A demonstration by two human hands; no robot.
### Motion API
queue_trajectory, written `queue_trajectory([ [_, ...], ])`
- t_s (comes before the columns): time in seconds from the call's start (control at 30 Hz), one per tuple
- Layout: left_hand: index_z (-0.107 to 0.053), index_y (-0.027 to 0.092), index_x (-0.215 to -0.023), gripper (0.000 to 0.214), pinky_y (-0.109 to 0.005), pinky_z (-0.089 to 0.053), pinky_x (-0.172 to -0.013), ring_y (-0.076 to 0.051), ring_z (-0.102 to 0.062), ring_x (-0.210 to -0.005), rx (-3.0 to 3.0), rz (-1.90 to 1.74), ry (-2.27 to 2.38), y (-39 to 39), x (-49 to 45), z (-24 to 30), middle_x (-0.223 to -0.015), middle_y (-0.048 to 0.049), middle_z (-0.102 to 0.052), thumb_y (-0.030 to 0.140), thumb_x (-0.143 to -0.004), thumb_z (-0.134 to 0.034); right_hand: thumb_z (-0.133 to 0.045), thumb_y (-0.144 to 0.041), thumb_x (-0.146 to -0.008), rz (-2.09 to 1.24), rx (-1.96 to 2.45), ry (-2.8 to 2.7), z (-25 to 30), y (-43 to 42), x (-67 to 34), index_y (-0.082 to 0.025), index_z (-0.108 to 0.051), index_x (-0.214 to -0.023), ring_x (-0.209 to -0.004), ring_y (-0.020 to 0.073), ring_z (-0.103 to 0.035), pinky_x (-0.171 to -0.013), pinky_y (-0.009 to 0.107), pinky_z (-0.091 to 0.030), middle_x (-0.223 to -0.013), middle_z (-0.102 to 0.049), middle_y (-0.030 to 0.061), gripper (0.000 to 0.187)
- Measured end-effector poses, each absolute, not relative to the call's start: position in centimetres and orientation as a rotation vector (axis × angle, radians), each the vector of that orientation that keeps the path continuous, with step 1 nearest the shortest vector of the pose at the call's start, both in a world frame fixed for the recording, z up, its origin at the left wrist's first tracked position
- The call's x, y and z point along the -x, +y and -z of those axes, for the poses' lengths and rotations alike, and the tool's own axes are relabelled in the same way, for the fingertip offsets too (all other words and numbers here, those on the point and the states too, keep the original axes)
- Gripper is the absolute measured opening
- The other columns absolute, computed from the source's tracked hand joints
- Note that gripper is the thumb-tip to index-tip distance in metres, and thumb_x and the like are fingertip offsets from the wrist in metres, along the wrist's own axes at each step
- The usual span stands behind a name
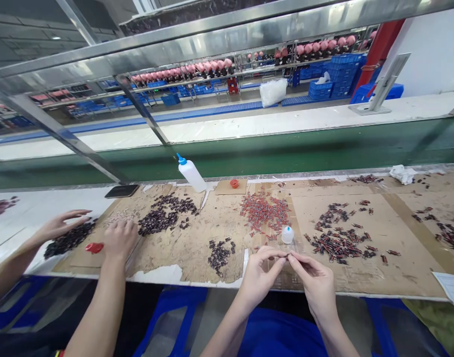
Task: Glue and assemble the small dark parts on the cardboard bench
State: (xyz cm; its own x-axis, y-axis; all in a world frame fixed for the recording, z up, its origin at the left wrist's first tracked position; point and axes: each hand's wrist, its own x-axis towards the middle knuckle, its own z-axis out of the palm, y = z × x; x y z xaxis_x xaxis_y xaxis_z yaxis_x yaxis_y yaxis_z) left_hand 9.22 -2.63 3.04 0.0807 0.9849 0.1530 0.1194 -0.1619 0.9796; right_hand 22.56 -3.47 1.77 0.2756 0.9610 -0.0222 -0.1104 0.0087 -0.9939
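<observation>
My left hand (261,273) and my right hand (313,278) meet above the near edge of the table, fingertips pinched together. Between them is a tiny dark part (288,256), mostly covered by the fingers, so its exact kind is unclear. Just beyond the fingertips stands a small white bottle (287,235) with a blue tip. Behind it spreads a pile of small red and silver parts (264,212). Right of my right hand lies a heap of dark parts with red ends (336,244). A smaller pile of dark pieces (219,256) rests left of my left hand.
A co-worker's hands (120,240) work at the left, near dark piles (163,214) and a red cap (94,247). A white squeeze bottle (192,175), a phone (121,191) and an orange-red cap (234,183) lie along the back. Cardboard (394,238) covers the table.
</observation>
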Motion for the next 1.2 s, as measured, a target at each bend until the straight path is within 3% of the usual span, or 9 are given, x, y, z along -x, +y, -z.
queue_trajectory([
  [0.33,-0.071,0.017,-0.078,0.011,-0.029,-0.049,-0.078,-0.018,-0.064,-0.08,-1.414,-1.182,1.249,-2.3,-9.5,-4.1,-0.081,-0.0065,-0.071,0.027,-0.079,-0.066,-0.074,-0.034,-0.071,-0.974,1.181,-1.186,-3.3,-3.4,-23.7,-0.022,-0.078,-0.078,-0.072,0.0211,-0.072,-0.069,0.032,-0.062,-0.081,-0.076,0.0072,0.014],
  [0.5,-0.07,0.017,-0.08,0.008,-0.029,-0.049,-0.08,-0.018,-0.063,-0.083,-1.463,-1.128,1.263,-2.4,-9.4,-4.6,-0.082,-0.0056,-0.071,0.021,-0.078,-0.064,-0.072,-0.031,-0.073,-0.885,1.206,-1.256,-3.2,-3.4,-24.0,-0.02,-0.076,-0.086,-0.066,0.0183,-0.07,-0.066,0.029,-0.061,-0.078,-0.075,0.0062,0.017],
  [0.77,-0.071,0.018,-0.087,0.012,-0.03,-0.049,-0.083,-0.018,-0.063,-0.088,-1.501,-1.13,1.181,-2.8,-10.4,-4.2,-0.088,-0.0065,-0.072,0.023,-0.084,-0.06,-0.065,-0.031,-0.08,-0.741,1.174,-1.432,-3.2,-3.6,-25.0,-0.021,-0.073,-0.077,-0.066,0.0178,-0.068,-0.062,0.026,-0.058,-0.073,-0.071,0.0061,0.014],
  [0.9,-0.069,0.02,-0.101,0.017,-0.033,-0.048,-0.09,-0.02,-0.062,-0.098,-1.698,-1.125,1.186,-2.3,-9.0,-3.5,-0.099,-0.0069,-0.072,0.024,-0.088,-0.058,-0.066,-0.035,-0.079,-0.527,1.34,-1.426,-2.1,-2.6,-28.2,-0.019,-0.072,-0.079,-0.071,0.0199,-0.068,-0.07,0.031,-0.057,-0.08,-0.072,0.0079,0.017],
  [1.07,-0.069,0.021,-0.097,0.029,-0.039,-0.047,-0.089,-0.022,-0.061,-0.096,-1.848,-1.137,1.864,-0.4,-2.6,-1.0,-0.099,-0.0067,-0.072,0.01,-0.09,-0.044,-0.063,-0.037,-0.082,0.009,1.529,-1.353,-1.4,-0.1,-30.9,-0.016,-0.071,-0.088,-0.088,0.026,-0.066,-0.091,0.045,-0.049,-0.096,-0.07,0.0124,0.023],
  [1.2,-0.07,0.024,-0.095,0.024,-0.037,-0.044,-0.087,-0.023,-0.059,-0.099,-1.873,-0.648,2.116,0.9,1.0,-0.4,-0.099,-0.0043,-0.071,0.012,-0.088,-0.05,-0.065,-0.041,-0.082,0.086,1.348,-1.695,-0.5,0.8,-29.2,-0.017,-0.067,-0.105,-0.098,0.0289,-0.06,-0.093,0.049,-0.045,-0.098,-0.069,0.0125,0.033],
])
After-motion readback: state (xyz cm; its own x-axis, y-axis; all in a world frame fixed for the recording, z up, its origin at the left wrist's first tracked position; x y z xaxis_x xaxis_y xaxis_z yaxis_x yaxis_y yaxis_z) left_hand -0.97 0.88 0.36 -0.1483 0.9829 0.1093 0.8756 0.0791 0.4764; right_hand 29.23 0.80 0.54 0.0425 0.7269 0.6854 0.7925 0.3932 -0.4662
